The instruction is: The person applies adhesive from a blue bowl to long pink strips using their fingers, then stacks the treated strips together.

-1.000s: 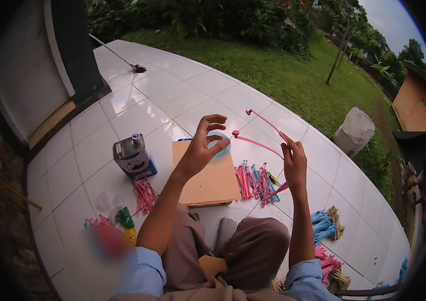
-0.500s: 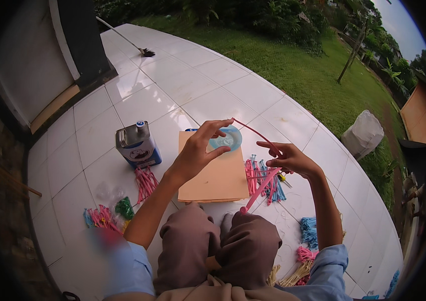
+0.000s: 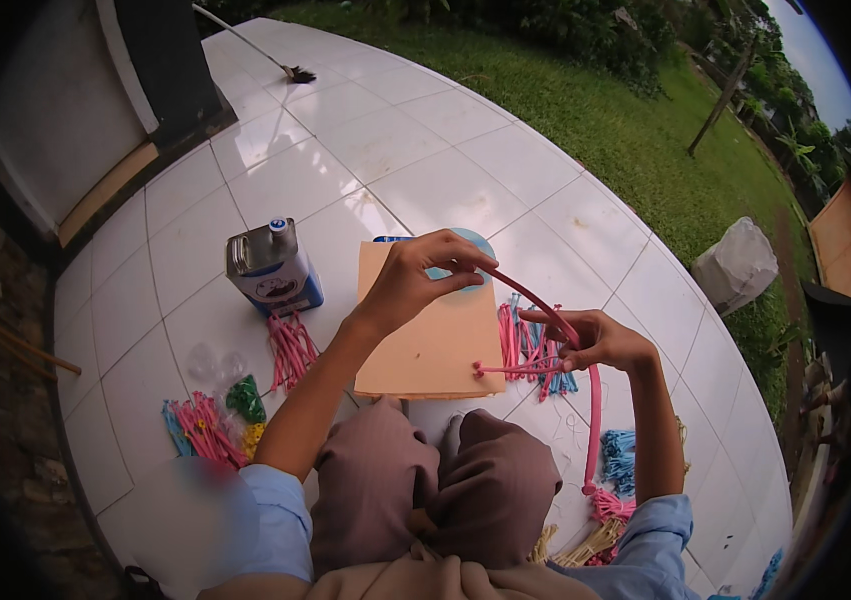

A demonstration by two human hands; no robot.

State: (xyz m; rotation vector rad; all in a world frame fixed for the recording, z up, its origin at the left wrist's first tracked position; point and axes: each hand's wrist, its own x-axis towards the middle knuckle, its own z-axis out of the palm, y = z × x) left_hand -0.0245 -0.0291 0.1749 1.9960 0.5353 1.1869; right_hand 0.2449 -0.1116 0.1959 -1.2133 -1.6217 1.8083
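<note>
My left hand (image 3: 420, 280) pinches one end of a long pink strip (image 3: 593, 400) above a tan cardboard sheet (image 3: 425, 345) lying on the white tiled floor (image 3: 395, 160). That strip arcs to my right hand (image 3: 595, 342), which grips it and also holds a short pink stick level. From there the strip hangs down past my right forearm. A light blue round thing (image 3: 473, 243) peeks out behind my left hand.
A square metal can with a blue base (image 3: 272, 268) stands left of the cardboard. Bundles of pink and blue sticks (image 3: 523, 335) lie to its right, pink ones (image 3: 290, 348) to its left, more colourful bundles (image 3: 207, 425) by my left knee. Grass lies beyond.
Both hands have come lower and closer to the cardboard. The pink strip, earlier held up in a high arc, now bends down past my right hand.
</note>
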